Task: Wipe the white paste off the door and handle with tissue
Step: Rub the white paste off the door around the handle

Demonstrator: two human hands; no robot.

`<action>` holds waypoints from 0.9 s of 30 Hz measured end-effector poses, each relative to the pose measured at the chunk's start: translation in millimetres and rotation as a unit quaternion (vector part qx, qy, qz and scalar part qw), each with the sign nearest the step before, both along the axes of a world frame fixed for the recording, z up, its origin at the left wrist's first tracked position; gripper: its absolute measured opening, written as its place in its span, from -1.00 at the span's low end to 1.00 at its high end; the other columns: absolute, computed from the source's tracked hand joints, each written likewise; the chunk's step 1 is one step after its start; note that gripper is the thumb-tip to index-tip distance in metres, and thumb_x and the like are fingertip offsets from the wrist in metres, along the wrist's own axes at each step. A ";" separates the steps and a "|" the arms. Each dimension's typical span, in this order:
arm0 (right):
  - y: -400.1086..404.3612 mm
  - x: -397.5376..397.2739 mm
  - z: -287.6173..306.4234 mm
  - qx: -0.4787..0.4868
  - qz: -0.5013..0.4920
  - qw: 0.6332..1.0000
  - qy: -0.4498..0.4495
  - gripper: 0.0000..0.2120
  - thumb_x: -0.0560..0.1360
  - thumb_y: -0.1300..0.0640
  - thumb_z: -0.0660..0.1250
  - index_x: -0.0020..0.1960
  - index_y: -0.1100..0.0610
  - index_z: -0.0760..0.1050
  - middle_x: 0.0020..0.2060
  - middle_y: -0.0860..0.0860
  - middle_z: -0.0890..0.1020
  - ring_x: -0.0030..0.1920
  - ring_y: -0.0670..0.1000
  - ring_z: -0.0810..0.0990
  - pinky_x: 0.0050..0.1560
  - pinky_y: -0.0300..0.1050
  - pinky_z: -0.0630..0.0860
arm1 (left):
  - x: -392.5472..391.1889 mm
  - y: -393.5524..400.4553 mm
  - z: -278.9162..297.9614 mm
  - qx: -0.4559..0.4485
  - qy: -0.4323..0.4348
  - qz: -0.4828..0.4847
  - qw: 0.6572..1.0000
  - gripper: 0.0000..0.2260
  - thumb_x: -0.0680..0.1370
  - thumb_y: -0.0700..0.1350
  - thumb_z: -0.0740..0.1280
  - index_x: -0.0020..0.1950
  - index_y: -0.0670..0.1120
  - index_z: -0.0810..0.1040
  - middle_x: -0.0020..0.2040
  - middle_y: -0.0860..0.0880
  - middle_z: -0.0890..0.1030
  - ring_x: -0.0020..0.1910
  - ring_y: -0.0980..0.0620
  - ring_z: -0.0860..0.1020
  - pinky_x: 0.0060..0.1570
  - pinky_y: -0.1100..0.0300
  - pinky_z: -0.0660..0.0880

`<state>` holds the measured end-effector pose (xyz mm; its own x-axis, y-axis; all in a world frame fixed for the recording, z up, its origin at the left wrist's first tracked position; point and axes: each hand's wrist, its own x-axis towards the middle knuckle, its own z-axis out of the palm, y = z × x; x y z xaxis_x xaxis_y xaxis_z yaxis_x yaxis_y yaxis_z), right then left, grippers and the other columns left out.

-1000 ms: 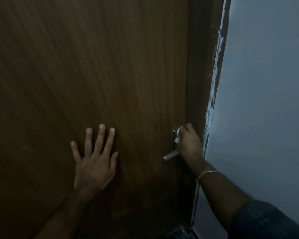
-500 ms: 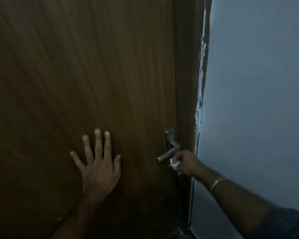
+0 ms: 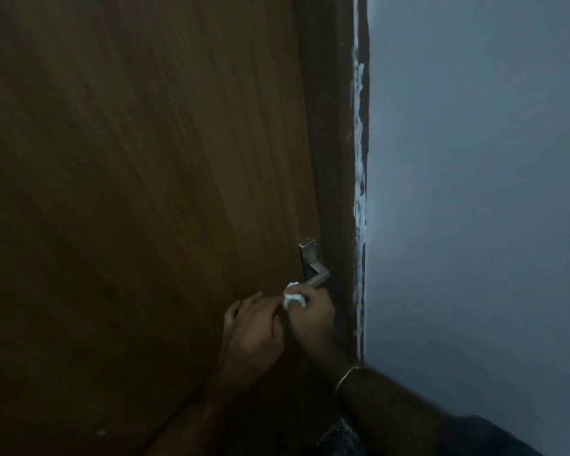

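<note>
Tissue (image 3: 293, 297) moves under the handle (image 3: 317, 278), both hands now together.
Right hand (image 3: 311, 319) grips the wad just below the lever; left hand (image 3: 252, 330) has left the door (image 3: 145, 192), fingers loosely curled beside it, likely refolding before another wipe.

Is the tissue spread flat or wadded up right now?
Wadded: the tissue shows as a small crumpled lump pinched in the right hand, just below the handle.
</note>
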<state>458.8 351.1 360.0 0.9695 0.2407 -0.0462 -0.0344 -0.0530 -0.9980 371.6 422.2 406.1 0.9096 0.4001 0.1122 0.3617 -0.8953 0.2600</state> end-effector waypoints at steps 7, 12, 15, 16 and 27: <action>-31.0 51.6 21.0 0.171 -0.096 0.967 0.165 -0.74 0.51 0.41 0.31 0.05 0.14 0.66 0.10 0.09 0.66 0.10 0.10 0.62 0.10 -0.05 0.61 | 29.9 -10.2 7.8 -0.013 0.010 -0.007 1.000 -0.64 0.63 -0.05 0.19 0.43 0.09 0.44 0.31 0.09 0.56 0.29 0.08 0.51 0.37 0.06 0.36; -17.1 15.7 20.4 0.172 -0.042 0.963 0.204 -0.73 0.51 0.43 0.27 0.01 0.15 0.64 0.14 0.11 0.61 0.14 0.14 0.58 0.19 0.11 0.58 | 33.6 -13.0 3.4 0.027 0.004 0.010 1.000 -0.72 0.62 -0.08 0.22 0.29 -0.02 0.58 0.20 -0.03 0.63 0.18 -0.03 0.57 0.21 0.08 0.47; -18.0 8.5 21.5 0.211 -0.024 0.945 0.249 -0.72 0.50 0.47 0.23 -0.09 0.17 0.63 0.11 0.14 0.60 0.03 0.11 0.57 0.07 0.10 0.60 | 32.9 -15.6 6.6 0.041 0.020 0.010 0.999 -0.73 0.61 -0.08 0.23 0.26 -0.05 0.59 0.17 -0.06 0.63 0.16 -0.07 0.57 0.19 0.03 0.48; -20.4 17.3 24.4 0.240 -0.045 0.931 0.270 -0.73 0.51 0.48 0.22 -0.06 0.21 0.62 0.13 0.16 0.59 0.03 0.12 0.57 0.03 0.05 0.61 | 32.0 -15.4 8.8 0.054 0.036 -0.001 0.998 -0.71 0.61 -0.06 0.21 0.30 0.00 0.56 0.19 -0.03 0.61 0.18 -0.05 0.55 0.24 0.04 0.45; -25.2 3.8 14.1 0.253 0.223 0.854 0.396 -0.64 0.58 0.39 0.15 0.36 0.29 0.43 0.32 0.33 0.49 0.25 0.26 0.51 0.19 0.08 0.49 | 26.2 -9.8 11.9 0.026 0.062 -0.027 0.997 -0.68 0.62 0.06 0.19 0.36 0.10 0.49 0.28 0.08 0.54 0.24 0.06 0.51 0.22 0.15 0.38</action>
